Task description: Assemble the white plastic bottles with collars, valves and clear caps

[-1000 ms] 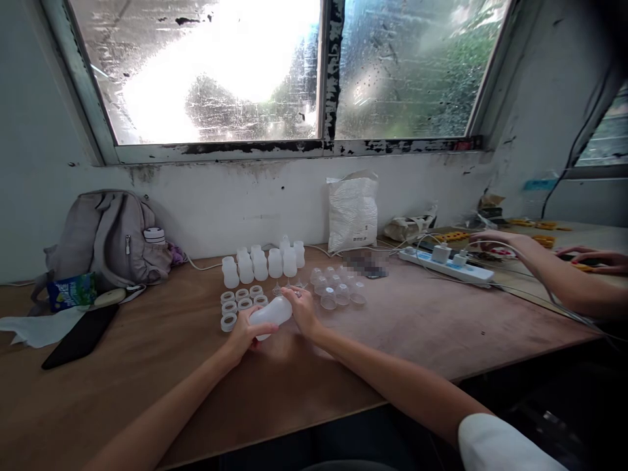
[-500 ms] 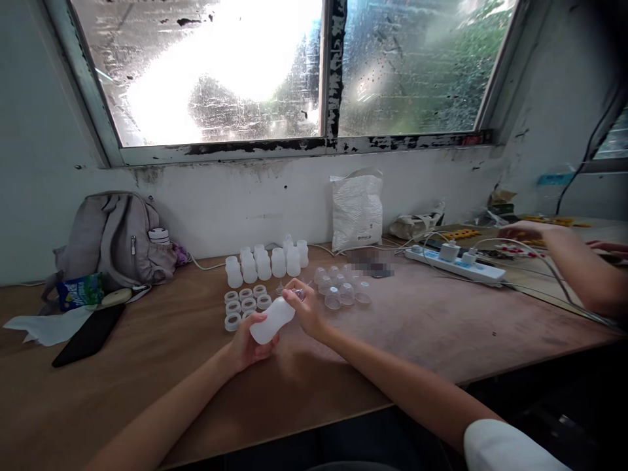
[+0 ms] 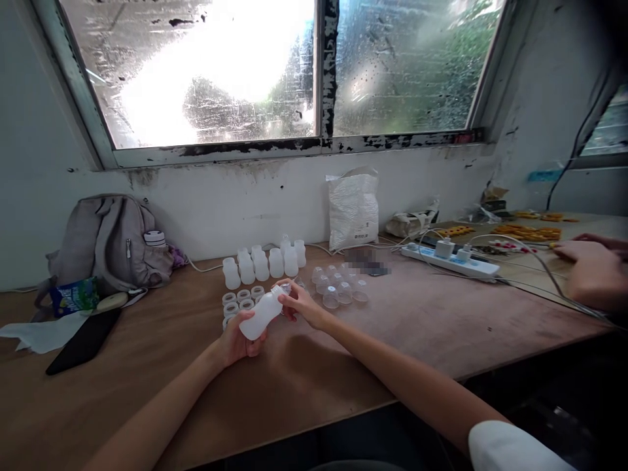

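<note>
A frosted white baby bottle (image 3: 260,316) lies tilted in my left hand (image 3: 234,341), its neck up and to the right. My left fingers and thumb wrap round its lower body. My right hand (image 3: 300,303) is closed at the bottle's neck, fingers bent about a small clear part whose kind I cannot make out. Behind my hands several similar white bottles (image 3: 261,265) stand in rows. Pale ring collars (image 3: 244,296) lie in rows just left of the held bottle, which partly hides them. Several clear dome caps (image 3: 345,292) sit to the right of my right hand.
A power strip (image 3: 456,263) with cables lies at the right, near a co-worker's hand (image 3: 583,252). A white plastic bag (image 3: 353,208) leans on the wall. At the left are a backpack (image 3: 110,242), a blue-green packet (image 3: 74,296) and a black flat object (image 3: 84,341).
My right hand has turned at the bottle's neck, which now shows more. The view has shifted slightly, and the co-worker's arm has moved down and right.
</note>
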### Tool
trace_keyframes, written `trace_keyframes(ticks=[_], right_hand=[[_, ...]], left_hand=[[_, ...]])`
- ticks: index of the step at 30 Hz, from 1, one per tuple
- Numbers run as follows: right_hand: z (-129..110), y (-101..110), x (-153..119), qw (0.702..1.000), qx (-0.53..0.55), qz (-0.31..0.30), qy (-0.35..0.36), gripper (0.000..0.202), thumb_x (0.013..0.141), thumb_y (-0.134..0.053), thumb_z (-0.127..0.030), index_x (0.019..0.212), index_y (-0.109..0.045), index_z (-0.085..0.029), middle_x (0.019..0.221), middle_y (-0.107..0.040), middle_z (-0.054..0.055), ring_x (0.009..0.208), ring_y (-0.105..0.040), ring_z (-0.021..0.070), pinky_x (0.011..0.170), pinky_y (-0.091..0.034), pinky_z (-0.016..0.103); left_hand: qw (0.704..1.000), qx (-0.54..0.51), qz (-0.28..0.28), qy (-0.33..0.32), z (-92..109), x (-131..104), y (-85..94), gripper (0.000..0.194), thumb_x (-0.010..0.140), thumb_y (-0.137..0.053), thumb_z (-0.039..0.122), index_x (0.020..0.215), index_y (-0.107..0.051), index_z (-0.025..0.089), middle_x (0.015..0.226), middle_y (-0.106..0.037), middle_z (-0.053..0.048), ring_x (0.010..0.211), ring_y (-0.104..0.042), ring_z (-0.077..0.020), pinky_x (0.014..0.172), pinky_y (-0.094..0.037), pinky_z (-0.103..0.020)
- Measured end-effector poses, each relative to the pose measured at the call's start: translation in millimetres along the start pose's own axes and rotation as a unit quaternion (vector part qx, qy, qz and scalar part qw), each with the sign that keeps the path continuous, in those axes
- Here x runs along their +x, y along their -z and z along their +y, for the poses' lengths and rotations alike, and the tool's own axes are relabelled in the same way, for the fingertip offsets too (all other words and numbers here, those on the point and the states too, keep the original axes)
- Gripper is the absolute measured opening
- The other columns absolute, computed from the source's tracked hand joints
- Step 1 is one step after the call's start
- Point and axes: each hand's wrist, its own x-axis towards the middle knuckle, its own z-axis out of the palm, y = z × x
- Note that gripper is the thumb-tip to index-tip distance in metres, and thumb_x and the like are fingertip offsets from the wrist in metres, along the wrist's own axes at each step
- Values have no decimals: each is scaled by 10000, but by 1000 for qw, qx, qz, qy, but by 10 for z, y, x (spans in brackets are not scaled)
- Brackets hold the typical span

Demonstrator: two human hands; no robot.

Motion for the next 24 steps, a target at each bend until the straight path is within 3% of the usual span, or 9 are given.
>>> trace_keyframes(ticks=[5,9,13,16,24], right_hand=[[-30,93,25,1000,-23,-4,7,381,665,-592,-472,886,-439,-203,620,-500,-59,384,-426,47,350,-303,167],[9,184,58,999,-40,27,-1,423,633,-619,-477,904,-455,-196,589,-490,-68,381,-420,50,347,-320,168],[3,224,63,999,-11,44,0,385,705,-516,-523,878,-486,-180,577,-489,-55,368,-416,50,342,-318,171],[-37,215,47,998,9,56,11,369,747,-447,-532,800,-501,-170,569,-486,-46,356,-408,47,335,-302,175],[3,247,84,995,-14,96,4,345,655,-583,-492,684,-506,-157,454,-432,-74,330,-350,44,322,-287,182]], left_hand=[[1000,-7,12,-20,34,-22,0,451,727,-374,463,973,-520,115,563,-505,-2,339,-384,-68,356,-248,-209],[998,19,26,-45,83,-35,0,469,710,-375,468,983,-512,112,558,-500,3,328,-346,-55,340,-236,-203],[995,51,52,-68,89,-14,9,414,722,-384,440,935,-510,108,575,-530,-4,309,-348,-49,333,-250,-203],[992,78,77,-55,42,32,34,321,740,-424,396,862,-503,109,603,-560,-15,314,-379,-50,342,-286,-199],[990,125,69,-20,5,65,-8,309,733,-514,389,904,-471,135,701,-578,-19,404,-444,-53,390,-355,-180]])
